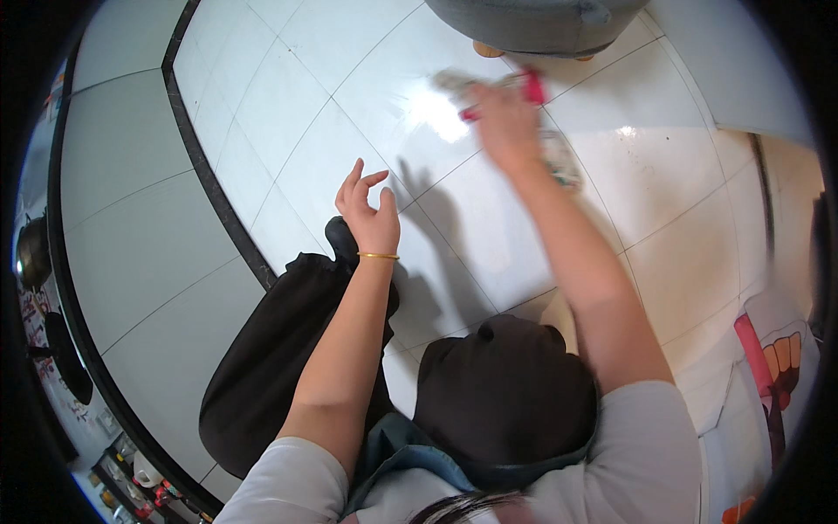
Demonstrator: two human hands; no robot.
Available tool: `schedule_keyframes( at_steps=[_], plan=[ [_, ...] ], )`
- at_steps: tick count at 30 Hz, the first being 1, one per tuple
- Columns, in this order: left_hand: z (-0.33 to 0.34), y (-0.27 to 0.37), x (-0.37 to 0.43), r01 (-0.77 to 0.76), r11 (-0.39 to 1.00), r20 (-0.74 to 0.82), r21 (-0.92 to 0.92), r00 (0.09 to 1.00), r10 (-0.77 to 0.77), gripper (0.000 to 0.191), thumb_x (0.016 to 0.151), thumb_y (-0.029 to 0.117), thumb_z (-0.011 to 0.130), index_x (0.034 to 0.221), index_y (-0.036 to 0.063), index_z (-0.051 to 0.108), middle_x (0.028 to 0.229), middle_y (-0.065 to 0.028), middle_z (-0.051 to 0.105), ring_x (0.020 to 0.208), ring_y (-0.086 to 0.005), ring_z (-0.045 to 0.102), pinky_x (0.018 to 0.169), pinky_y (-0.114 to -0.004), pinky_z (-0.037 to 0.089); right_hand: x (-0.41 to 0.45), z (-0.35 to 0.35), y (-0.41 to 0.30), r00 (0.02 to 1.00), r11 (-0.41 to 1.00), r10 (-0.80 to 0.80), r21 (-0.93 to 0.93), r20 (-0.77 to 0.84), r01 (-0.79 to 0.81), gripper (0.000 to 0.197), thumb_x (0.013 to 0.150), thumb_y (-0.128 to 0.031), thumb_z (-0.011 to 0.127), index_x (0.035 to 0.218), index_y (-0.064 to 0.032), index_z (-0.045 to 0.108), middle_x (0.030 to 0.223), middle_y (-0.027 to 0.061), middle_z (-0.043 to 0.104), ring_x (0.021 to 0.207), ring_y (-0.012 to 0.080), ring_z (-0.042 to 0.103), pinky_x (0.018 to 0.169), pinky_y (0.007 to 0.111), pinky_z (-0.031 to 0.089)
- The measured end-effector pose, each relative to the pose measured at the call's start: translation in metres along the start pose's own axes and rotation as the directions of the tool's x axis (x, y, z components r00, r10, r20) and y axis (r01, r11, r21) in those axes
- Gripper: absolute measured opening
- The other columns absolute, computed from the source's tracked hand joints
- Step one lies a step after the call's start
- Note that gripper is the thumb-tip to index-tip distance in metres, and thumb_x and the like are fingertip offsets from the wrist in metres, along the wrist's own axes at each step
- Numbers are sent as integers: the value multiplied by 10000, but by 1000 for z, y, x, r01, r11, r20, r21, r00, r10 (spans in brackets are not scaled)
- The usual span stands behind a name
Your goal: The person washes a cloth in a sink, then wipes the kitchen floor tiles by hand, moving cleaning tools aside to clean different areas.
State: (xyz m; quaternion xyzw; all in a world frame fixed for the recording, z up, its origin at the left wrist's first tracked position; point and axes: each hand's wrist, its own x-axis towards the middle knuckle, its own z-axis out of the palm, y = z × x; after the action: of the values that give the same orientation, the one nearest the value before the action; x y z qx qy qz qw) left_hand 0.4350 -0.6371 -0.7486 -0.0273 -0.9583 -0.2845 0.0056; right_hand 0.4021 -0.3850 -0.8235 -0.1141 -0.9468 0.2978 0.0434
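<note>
My right hand (512, 128) presses down on a patterned cloth (558, 157) against the white tiled floor (334, 144). The cloth has pink-red parts and is blurred by motion, as are the fingers over it. Parts of it stick out on both sides of the hand. With its fingers spread and nothing in them, my left hand (368, 213) hangs in the air over the floor, left of the cloth. A gold bangle (378, 255) circles that wrist. Below it are my knees in black trousers (504, 386).
A grey upholstered stool (543, 23) on wooden feet stands just beyond the cloth. On the left, pale cabinet panels (137, 216) rise behind a black baseboard (196, 144). Dark pans (33, 252) show at the far left rim. A printed hanging item (779, 354) is at the right.
</note>
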Motion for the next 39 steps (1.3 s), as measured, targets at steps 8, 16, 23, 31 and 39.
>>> schedule_keyframes(
  at_steps=[8,16,23,31,39],
  plan=[
    [87,59,-7,-208,970,214,-129,949,232,318,813,82,615,1110,123,722,1500,-114,561,1414,-386,401,1157,-522,312,-73,-83,127,955,980,109,-128,-277,-150,450,877,-193,684,1291,-19,659,1203,203,618,1138,405,553,1019,477,451],
    [134,143,-24,-531,847,737,-4,571,361,1259,683,456,869,1646,108,137,1729,-171,42,1587,-409,27,1246,-590,86,-290,-200,134,506,598,787,633,-351,-492,517,1019,-135,580,1484,18,416,1397,220,510,1320,337,489,1126,451,391],
    [149,188,-27,-675,677,912,292,409,15,1643,546,621,935,1629,28,-149,1677,-297,-195,1546,-496,-200,1230,-646,-34,-292,-122,172,566,654,557,-98,-608,-750,700,975,-298,650,1566,-37,381,1587,284,363,1422,479,367,1210,561,278],
    [136,155,-32,-606,789,822,100,497,277,1639,518,546,966,1629,3,-109,1698,-283,-87,1568,-484,-99,1231,-647,8,-90,-127,169,856,917,315,-100,-410,-385,532,880,-248,692,1407,-232,621,1452,62,570,1382,332,455,1147,469,401],
    [106,96,-44,-416,908,614,49,730,301,1545,511,381,991,1641,11,4,1697,-282,64,1559,-503,73,1216,-646,145,-155,-86,104,987,993,-120,-19,-107,119,404,776,-229,729,1176,-281,762,1312,-16,647,1307,245,522,1076,449,447]
  ],
)
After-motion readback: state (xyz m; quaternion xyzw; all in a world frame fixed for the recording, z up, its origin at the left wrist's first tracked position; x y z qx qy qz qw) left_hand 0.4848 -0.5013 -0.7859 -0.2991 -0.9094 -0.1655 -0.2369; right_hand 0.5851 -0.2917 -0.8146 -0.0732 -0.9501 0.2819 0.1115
